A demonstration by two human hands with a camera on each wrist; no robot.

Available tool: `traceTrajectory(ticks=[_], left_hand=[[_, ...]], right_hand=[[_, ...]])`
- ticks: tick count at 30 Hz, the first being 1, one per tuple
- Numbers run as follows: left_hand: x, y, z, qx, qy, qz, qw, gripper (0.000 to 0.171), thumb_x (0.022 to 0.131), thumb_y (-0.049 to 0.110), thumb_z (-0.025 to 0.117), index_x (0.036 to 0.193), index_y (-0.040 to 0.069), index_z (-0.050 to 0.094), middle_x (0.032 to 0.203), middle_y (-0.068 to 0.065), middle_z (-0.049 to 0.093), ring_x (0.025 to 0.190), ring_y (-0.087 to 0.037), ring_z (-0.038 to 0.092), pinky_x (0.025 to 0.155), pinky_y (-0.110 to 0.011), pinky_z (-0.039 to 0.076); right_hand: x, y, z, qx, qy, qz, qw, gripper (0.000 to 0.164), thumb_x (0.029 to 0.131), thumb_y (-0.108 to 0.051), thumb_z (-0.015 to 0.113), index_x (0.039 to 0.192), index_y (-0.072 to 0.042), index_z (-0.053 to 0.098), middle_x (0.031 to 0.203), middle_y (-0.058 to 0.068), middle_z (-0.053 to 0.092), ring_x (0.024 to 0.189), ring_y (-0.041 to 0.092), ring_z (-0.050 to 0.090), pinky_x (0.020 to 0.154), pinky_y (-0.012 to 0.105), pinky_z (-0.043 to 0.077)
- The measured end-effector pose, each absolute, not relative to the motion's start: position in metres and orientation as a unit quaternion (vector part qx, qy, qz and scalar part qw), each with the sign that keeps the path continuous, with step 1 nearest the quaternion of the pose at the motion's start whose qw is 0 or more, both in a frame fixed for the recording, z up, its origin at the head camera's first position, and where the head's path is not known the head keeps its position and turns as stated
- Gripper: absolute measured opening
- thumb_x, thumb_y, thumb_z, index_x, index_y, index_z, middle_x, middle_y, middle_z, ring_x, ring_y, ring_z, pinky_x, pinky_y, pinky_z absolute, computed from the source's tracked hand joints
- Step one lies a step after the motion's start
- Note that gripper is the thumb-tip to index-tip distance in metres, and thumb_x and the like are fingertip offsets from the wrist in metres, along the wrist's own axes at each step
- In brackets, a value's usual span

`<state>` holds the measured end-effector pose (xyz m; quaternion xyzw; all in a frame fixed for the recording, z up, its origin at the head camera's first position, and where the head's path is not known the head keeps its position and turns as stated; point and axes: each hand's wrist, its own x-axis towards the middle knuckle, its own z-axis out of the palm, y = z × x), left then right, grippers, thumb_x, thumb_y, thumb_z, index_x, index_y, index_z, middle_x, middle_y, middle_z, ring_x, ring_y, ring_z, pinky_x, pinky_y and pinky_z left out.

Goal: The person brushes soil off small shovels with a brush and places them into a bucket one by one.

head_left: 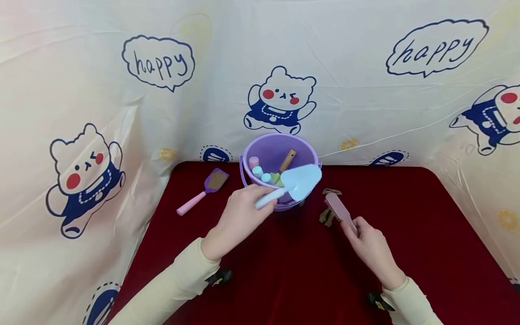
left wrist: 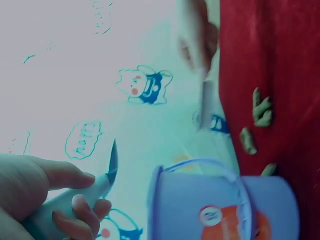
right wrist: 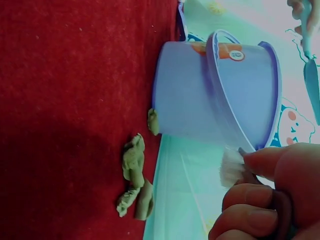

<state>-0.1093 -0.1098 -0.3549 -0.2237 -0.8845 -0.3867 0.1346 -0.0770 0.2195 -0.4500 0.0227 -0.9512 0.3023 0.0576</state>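
A light blue toy trowel (head_left: 300,180) is gripped by its handle in my left hand (head_left: 245,212), its blade over the front rim of the purple bucket (head_left: 280,205). The same trowel (left wrist: 75,202) tilts up beside the bucket in the left wrist view. My right hand (head_left: 369,246) holds a pink brush (head_left: 338,206) by the handle, bristles (right wrist: 231,167) facing left. Below and behind the brush lie several brownish clay-like lumps (right wrist: 134,160), right of the bucket. Inside the bucket stand a wooden-handled green tool (head_left: 287,160) and pink and blue round-ended pieces (head_left: 257,171).
A purple scoop with a pink handle (head_left: 192,203) lies left of the bucket on the dark red cloth (head_left: 284,271). The bucket has a swing handle (right wrist: 220,85). A white printed curtain (head_left: 227,54) hangs behind and at both sides.
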Motion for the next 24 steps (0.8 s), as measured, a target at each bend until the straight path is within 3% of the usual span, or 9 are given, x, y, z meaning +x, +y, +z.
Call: traceTrajectory(ticks=[6,13,18,24], left_hand=[[-0.128,-0.109,-0.343,-0.204,-0.903,-0.364,0.107,0.029,0.088,0.004,0.072,0.117,-0.001,0.073,0.100,-0.011,0.070,0.078,-0.022,0.057,0.067,-0.033,0.050],[-0.146,-0.099,-0.343,-0.185,-0.915,-0.347,0.092,0.029,0.091,-0.001,0.067,0.118,-0.001,0.056,0.089,-0.013,0.064,0.065,-0.023,0.059,0.058,-0.034,0.052],[-0.153,-0.090,-0.346,-0.193,-0.924,-0.316,0.097,0.021,0.093,0.001,0.068,0.113,-0.003,0.064,0.108,-0.019,0.056,0.077,-0.027,0.061,0.071,-0.039,0.057],[-0.157,-0.084,-0.351,-0.215,-0.927,-0.289,0.105,0.015,0.095,0.002,0.068,0.109,0.000,0.064,0.104,-0.019,0.057,0.086,-0.030,0.059,0.072,-0.043,0.054]], right_hand=[[-0.074,0.218,-0.455,0.011,-0.955,0.295,0.036,0.033,0.106,-0.038,0.059,0.091,-0.009,0.059,0.060,-0.003,0.042,0.050,0.012,0.037,0.047,0.028,0.034],[-0.072,0.217,-0.460,0.005,-0.956,0.294,0.010,0.032,0.106,-0.036,0.060,0.093,-0.007,0.061,0.060,-0.003,0.044,0.049,0.012,0.039,0.046,0.027,0.034],[-0.073,0.217,-0.462,0.005,-0.956,0.294,0.008,0.030,0.106,-0.035,0.060,0.092,-0.007,0.061,0.060,-0.003,0.044,0.050,0.012,0.039,0.046,0.027,0.034],[-0.072,0.219,-0.463,-0.001,-0.955,0.296,-0.003,0.031,0.106,-0.035,0.060,0.094,-0.007,0.061,0.060,-0.002,0.046,0.050,0.012,0.039,0.046,0.026,0.034]])
